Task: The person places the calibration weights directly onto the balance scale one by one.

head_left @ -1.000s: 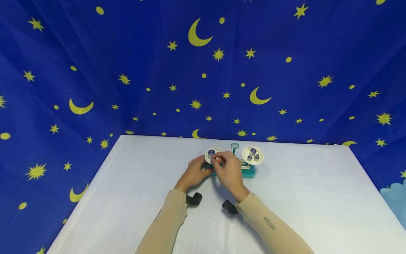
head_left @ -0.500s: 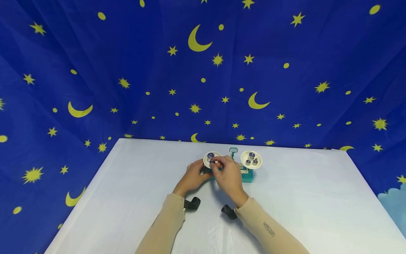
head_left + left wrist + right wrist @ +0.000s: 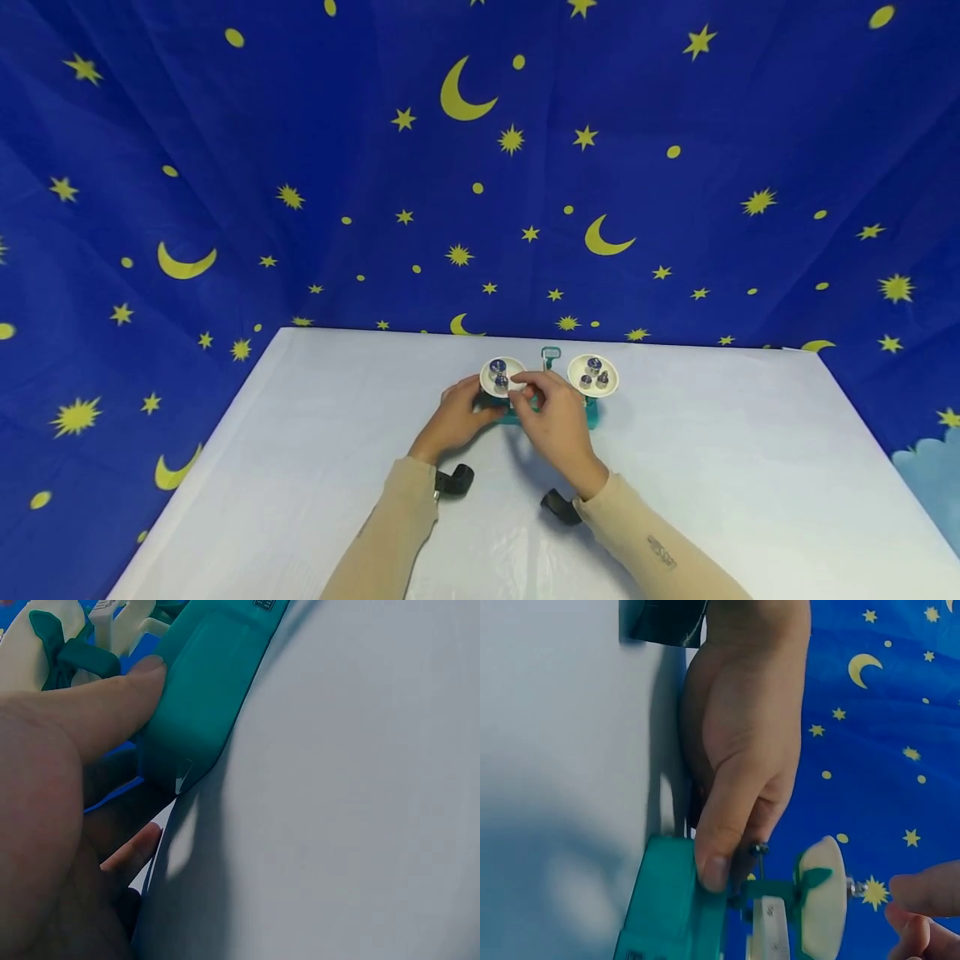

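Observation:
A teal balance scale (image 3: 210,682) with two white pans stands toward the back of the table. My left hand (image 3: 455,422) grips the left end of its base; the thumb (image 3: 131,701) lies on top and the fingers are partly hidden behind. On the left pan (image 3: 516,367) sit two shiny metal weights, a rear one (image 3: 497,367) and a front one (image 3: 501,383). My right hand (image 3: 557,421) is just right of this pan, thumb and forefinger apart with nothing between them. In the right wrist view, its fingertips (image 3: 907,889) are beside a weight (image 3: 855,887).
The right pan (image 3: 576,367) carries several more weights, the largest weight (image 3: 594,364) at its back. A white cover lies on the table (image 3: 712,467). Behind its far edge hangs a blue cloth (image 3: 375,167) with yellow moons and stars.
The right hand has put the front weight on the left pan, let go of it and drawn back to the right. The left hand keeps its grip on the base.

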The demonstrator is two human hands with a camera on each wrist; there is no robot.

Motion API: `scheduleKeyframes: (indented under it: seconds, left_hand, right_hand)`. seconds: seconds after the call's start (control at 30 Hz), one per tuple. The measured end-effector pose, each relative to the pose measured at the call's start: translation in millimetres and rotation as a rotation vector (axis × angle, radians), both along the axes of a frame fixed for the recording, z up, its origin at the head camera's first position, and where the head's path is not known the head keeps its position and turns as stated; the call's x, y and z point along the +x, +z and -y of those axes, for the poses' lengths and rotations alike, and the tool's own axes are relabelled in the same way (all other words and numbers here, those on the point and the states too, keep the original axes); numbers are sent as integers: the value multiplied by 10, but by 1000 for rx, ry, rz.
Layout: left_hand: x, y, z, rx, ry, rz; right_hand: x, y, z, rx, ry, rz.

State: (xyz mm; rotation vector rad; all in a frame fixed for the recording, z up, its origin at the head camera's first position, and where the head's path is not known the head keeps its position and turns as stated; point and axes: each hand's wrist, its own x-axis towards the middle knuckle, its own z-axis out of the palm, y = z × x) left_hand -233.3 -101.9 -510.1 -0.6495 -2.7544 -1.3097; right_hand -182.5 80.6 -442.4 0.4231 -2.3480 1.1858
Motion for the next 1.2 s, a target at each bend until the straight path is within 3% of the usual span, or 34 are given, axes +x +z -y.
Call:
scheduleKeyframes:
  seconds: [0.57, 0.77, 1.2]
  left_hand:
    - [32, -4, -18, -1, 8, 14]
    - [9, -2, -9, -6, 19, 2]
    - [3, -7, -6, -27, 27, 52]
  right_hand:
    - [260, -49, -280, 29, 74, 28]
    - [379, -71, -341, 14, 109, 86]
    - [606, -139, -477, 24, 126, 209]
